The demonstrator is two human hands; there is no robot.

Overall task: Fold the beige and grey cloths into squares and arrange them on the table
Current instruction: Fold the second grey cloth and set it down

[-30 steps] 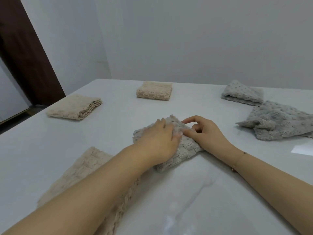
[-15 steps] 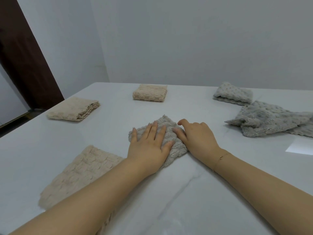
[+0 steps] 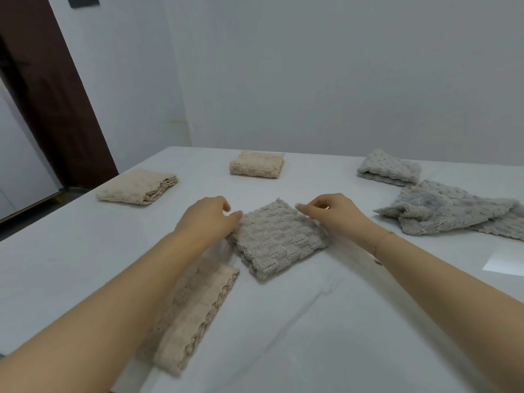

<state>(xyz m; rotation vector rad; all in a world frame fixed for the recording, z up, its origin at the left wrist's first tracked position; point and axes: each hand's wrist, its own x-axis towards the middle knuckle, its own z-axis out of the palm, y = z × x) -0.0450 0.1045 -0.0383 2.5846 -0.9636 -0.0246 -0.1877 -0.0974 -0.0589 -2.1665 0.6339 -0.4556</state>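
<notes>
at the middle of the white table [image 3: 312,336] i see a folded grey cloth [image 3: 276,239] lying as a rough square, turned so 1 corner points to the far side. my left hand [image 3: 208,219] sits at its left edge with the fingers curled down onto the cloth's border; i cannot tell whether they pinch it or only touch it. my right hand [image 3: 330,212] is at the cloth's far right edge, fingers curled in with the fingertips together, and i cannot tell whether they have cloth between them. a thin bracelet [image 3: 378,245] shows on the right wrist.

near left, partly under my left forearm, lies a long beige cloth [image 3: 192,316] folded into a strip, its scalloped edge facing right, just beside the grey square's near corner. on the far left rests 1 folded beige square [image 3: 136,186], and on the far side near the middle another folded beige square [image 3: 256,163], well apart from each other. at far right sits a folded grey square [image 3: 388,171], and just near of it a loose, rumpled grey cloth [image 3: 453,211] spreads toward the right edge. a white sheet of paper [image 3: 504,263] lies at the right edge. a dark brown door frame [image 3: 54,103] stands at far left.
</notes>
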